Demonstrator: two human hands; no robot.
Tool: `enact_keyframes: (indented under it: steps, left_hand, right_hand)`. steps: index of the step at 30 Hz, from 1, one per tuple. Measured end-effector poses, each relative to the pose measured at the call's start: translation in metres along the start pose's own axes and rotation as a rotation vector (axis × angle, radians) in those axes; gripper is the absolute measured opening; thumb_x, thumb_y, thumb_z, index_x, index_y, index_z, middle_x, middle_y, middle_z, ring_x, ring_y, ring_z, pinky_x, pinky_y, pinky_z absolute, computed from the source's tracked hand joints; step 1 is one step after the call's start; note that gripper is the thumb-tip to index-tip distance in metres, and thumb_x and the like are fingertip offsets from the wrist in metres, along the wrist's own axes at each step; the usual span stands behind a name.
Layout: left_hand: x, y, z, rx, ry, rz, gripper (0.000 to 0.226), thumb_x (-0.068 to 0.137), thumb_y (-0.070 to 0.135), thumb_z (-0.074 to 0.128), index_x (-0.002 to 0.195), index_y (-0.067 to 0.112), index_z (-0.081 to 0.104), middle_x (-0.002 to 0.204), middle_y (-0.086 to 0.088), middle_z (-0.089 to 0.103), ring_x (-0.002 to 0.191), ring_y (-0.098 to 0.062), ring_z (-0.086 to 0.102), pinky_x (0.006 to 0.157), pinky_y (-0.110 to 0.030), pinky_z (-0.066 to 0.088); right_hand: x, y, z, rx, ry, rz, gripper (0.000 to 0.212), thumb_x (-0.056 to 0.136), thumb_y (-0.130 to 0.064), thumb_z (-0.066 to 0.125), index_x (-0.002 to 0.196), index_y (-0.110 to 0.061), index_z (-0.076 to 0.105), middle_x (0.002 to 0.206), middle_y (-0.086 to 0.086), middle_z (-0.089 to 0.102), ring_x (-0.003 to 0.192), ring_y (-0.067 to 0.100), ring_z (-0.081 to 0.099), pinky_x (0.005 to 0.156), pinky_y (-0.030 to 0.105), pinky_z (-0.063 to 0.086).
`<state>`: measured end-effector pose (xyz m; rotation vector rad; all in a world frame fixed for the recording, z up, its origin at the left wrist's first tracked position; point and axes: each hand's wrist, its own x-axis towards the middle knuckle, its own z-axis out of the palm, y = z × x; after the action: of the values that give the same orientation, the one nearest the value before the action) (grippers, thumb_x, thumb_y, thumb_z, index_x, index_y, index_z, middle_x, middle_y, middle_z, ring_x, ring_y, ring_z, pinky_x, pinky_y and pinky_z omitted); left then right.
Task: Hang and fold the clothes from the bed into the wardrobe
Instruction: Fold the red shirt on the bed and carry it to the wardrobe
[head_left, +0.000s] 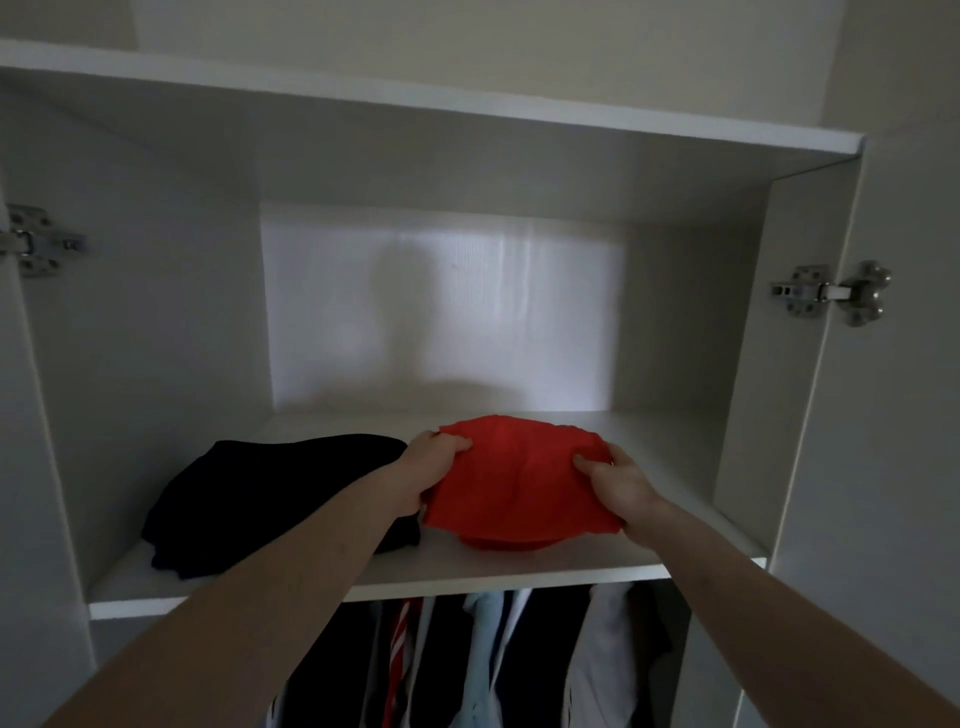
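Matt red cloth, matt black cloth, smooth white laminate shelf, shiny metal hinges.

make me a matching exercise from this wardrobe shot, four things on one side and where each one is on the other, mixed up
Things
1. red garment
2. black folded clothes
3. hanging shirts
4. door hinge

Places
A. under the shelf
B. held by both hands, left hand and right hand
C. on the wardrobe's right side panel
D. on the shelf, left of the red one

Pairs: 1-B, 2-D, 3-A, 4-C
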<state>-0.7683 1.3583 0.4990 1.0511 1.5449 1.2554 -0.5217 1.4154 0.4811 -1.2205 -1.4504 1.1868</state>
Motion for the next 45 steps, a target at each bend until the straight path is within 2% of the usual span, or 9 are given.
enact_keyframes:
  steps: [6, 9, 11, 14, 18, 27, 33, 39, 45]
  left_hand:
    - [0.043, -0.011, -0.002, 0.208, 0.015, 0.052, 0.051, 0.093, 0.041, 0.066, 0.131, 0.009, 0.051, 0.113, -0.003, 0.065, 0.101, -0.022, 0.067, 0.094, -0.04, 0.055]
    - [0.048, -0.014, 0.0, 0.699, 0.083, 0.188, 0.074, 0.098, 0.046, 0.058, 0.153, 0.006, 0.031, 0.144, -0.013, 0.047, 0.126, -0.029, 0.054, 0.099, -0.035, 0.048]
    - [0.046, -0.015, 0.003, 1.039, 0.174, 0.361, 0.078, 0.099, 0.043, 0.053, 0.159, 0.007, 0.017, 0.161, -0.018, 0.026, 0.144, -0.036, 0.034, 0.116, -0.043, 0.033]
    - [0.039, -0.018, 0.009, 1.31, 0.188, 0.577, 0.067, 0.1, 0.038, 0.044, 0.16, 0.018, 0.022, 0.168, -0.011, 0.017, 0.155, -0.033, 0.013, 0.126, -0.055, 0.001]
    - [0.036, -0.041, 0.015, 1.246, -0.034, 0.537, 0.063, 0.103, 0.055, 0.033, 0.159, 0.027, 0.029, 0.168, -0.002, 0.023, 0.154, -0.027, 0.018, 0.127, -0.048, 0.012]
    - [-0.006, -0.043, 0.009, 1.296, 0.061, 0.578, 0.066, 0.105, 0.055, 0.026, 0.164, 0.027, 0.013, 0.172, 0.0, 0.004, 0.158, -0.027, -0.004, 0.128, -0.05, -0.002]
    - [-0.11, -0.067, -0.009, 1.092, 0.087, 0.802, 0.072, 0.094, 0.059, 0.016, 0.159, 0.033, 0.03, 0.169, 0.011, 0.012, 0.158, -0.015, -0.001, 0.129, -0.041, -0.001]
    - [-0.222, -0.12, 0.025, 0.88, -0.012, 0.819, 0.063, 0.098, 0.062, 0.026, 0.155, 0.037, 0.035, 0.166, 0.019, 0.016, 0.154, 0.002, -0.002, 0.129, -0.034, 0.007]
    - [-0.312, -0.158, 0.096, 0.763, -0.211, 0.784, 0.047, 0.103, 0.05, 0.043, 0.149, 0.04, 0.043, 0.161, 0.027, 0.022, 0.152, 0.005, 0.006, 0.124, -0.026, 0.013]
  right_hand:
    - [0.042, 0.016, 0.012, -0.063, 0.014, 0.028, 0.054, 0.1, -0.026, 0.064, 0.149, -0.014, 0.045, 0.137, 0.01, 0.06, 0.114, 0.027, 0.062, 0.102, 0.043, 0.052]
    - [0.053, 0.026, 0.017, -0.259, 0.056, 0.018, 0.064, 0.098, -0.03, 0.064, 0.155, -0.016, 0.037, 0.147, 0.013, 0.054, 0.127, 0.031, 0.057, 0.111, 0.045, 0.046]
    - [0.053, 0.03, 0.018, -0.518, 0.136, -0.025, 0.078, 0.097, -0.039, 0.062, 0.161, -0.022, 0.022, 0.159, 0.014, 0.038, 0.142, 0.036, 0.042, 0.116, 0.047, 0.039]
    - [0.045, 0.032, 0.022, -0.817, 0.197, -0.229, 0.075, 0.097, -0.043, 0.055, 0.162, -0.03, 0.019, 0.168, 0.005, 0.02, 0.153, 0.032, 0.022, 0.123, 0.05, 0.024]
    - [0.045, 0.05, 0.033, -0.911, 0.06, -0.281, 0.058, 0.102, -0.047, 0.043, 0.157, -0.027, 0.037, 0.165, 0.001, 0.032, 0.152, 0.022, 0.029, 0.125, 0.047, 0.021]
    - [0.006, 0.041, 0.018, -0.832, 0.064, -0.278, 0.059, 0.103, -0.051, 0.043, 0.158, -0.033, 0.031, 0.169, -0.004, 0.02, 0.156, 0.026, 0.013, 0.125, 0.056, 0.009]
    - [-0.116, 0.049, -0.018, -0.599, 0.06, -0.443, 0.055, 0.104, -0.037, 0.052, 0.157, -0.036, 0.035, 0.163, -0.016, 0.026, 0.155, 0.01, 0.014, 0.128, 0.038, 0.016]
    - [-0.245, 0.082, -0.062, -0.519, 0.072, -0.397, 0.053, 0.1, -0.033, 0.059, 0.151, -0.036, 0.044, 0.156, -0.02, 0.039, 0.145, -0.002, 0.034, 0.123, 0.034, 0.03]
    - [-0.38, 0.12, -0.116, -0.54, 0.13, -0.236, 0.049, 0.101, -0.037, 0.058, 0.148, -0.042, 0.044, 0.152, -0.026, 0.038, 0.14, -0.006, 0.034, 0.117, 0.016, 0.024]
